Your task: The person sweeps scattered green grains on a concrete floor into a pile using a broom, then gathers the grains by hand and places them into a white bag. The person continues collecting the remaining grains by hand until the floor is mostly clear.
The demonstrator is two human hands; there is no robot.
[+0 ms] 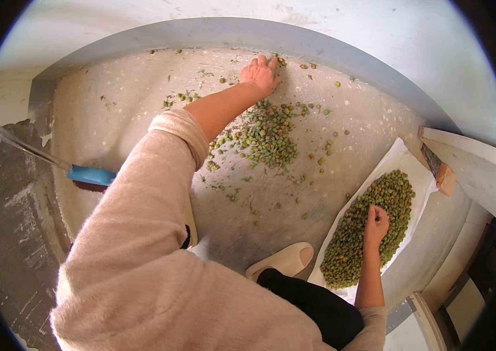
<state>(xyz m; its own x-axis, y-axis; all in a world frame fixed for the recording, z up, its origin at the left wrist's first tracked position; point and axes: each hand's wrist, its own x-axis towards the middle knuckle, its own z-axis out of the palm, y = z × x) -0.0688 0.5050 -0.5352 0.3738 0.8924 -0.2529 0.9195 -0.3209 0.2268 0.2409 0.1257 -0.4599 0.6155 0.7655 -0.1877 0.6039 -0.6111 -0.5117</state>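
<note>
My left hand (260,77) reaches far forward to the concrete floor by the wall, its fingers spread beside a few small green-brown pods (281,61). Below that wrist lies a loose heap of similar pods (267,136), mixed with bits of leaf. On the right, a white cloth or flattened sack (390,160) bears a thick layer of green-brown pods (344,254). Over this layer is my right hand (376,226), thumb and fingertips brought together. Whether anything small sits between those fingertips is hidden.
A broom with a blue head (92,174) rests at the left. Single pods (321,161) lie scattered on the floor. A grey-based wall (230,33) curves along the far side. Near the cloth's upper right corner are a brick piece (445,179) and a white board (463,153). A beige slipper (285,259) is close by.
</note>
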